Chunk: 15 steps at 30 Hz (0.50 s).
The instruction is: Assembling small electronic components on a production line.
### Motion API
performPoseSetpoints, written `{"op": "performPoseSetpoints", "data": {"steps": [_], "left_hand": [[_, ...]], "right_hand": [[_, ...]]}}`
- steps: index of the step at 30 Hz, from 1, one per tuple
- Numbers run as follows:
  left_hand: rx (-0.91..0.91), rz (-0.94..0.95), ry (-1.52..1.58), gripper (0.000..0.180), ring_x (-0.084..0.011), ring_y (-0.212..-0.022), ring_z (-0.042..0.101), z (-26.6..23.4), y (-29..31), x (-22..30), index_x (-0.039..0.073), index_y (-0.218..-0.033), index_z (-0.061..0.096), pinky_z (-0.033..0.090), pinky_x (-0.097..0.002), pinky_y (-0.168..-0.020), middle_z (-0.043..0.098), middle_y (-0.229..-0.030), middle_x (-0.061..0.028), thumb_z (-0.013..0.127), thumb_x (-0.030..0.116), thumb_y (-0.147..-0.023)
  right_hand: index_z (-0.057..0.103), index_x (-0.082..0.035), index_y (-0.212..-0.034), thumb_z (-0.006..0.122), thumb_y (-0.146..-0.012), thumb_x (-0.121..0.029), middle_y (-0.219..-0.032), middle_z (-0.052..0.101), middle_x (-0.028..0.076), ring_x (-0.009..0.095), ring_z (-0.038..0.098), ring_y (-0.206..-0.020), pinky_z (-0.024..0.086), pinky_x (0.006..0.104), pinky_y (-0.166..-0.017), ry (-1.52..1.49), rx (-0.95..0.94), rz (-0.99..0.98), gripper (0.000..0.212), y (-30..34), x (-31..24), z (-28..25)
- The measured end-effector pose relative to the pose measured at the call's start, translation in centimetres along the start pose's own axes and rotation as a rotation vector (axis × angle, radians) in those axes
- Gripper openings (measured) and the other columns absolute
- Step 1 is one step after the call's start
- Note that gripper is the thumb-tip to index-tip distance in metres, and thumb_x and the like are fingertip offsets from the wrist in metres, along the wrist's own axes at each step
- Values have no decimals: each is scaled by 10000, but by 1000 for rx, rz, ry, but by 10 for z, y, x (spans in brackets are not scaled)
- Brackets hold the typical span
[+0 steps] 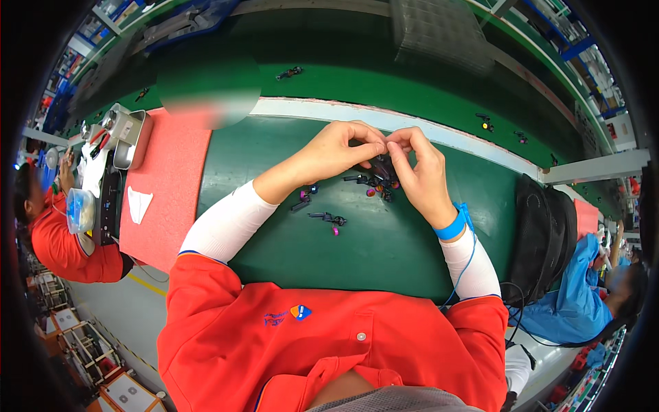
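My left hand [343,147] and my right hand [422,175] meet above the green work mat [274,257], fingertips pinched together. Between them is a small black part [382,163], mostly covered by the fingers; its exact kind cannot be made out. Just below the hands lies a loose cluster of small black parts with pink and orange round ends [371,185]. Nearer to me, one similar black part with a pink end [328,219] lies by itself. Another black part [302,199] rests beside my left wrist. A blue wrist strap [453,224] with a cord circles my right wrist.
Beyond the mat's white edge [295,108] runs a green belt [357,86] carrying scattered small parts. At left, a metal box [134,141] and white scrap [139,204] stand by a pink mat [168,185]. A black bag [542,233] sits right. People are at both sides.
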State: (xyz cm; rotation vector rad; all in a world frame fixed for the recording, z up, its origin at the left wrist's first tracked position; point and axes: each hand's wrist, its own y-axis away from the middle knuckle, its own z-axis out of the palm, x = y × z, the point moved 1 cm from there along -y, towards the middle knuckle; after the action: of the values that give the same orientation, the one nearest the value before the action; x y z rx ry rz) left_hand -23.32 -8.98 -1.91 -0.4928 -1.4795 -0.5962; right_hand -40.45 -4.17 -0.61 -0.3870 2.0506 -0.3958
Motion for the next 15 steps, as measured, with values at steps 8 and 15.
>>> {"op": "performPoseSetpoints", "data": {"steps": [8,15], "left_hand": [[-79,-132,101,183,-122,-893,587,-9,2,3,-18,-914,626,513,-264,-753,604,-1071,-59,578,158,-915],[-5,73,-181,102,-135,-946,572,-4,5,4,-10,-893,611,507,-270,-756,563,-1139,-78,583,87,-878]], "right_hand": [[564,18,-937,618,-837,19,-822,610,99,163,583,-718,472,269,-680,179,3,-370,114,-8,-12,-4],[551,12,-949,631,-824,25,-835,594,83,144,565,-718,467,277,-659,-89,-66,21,149,1,-7,4]]}}
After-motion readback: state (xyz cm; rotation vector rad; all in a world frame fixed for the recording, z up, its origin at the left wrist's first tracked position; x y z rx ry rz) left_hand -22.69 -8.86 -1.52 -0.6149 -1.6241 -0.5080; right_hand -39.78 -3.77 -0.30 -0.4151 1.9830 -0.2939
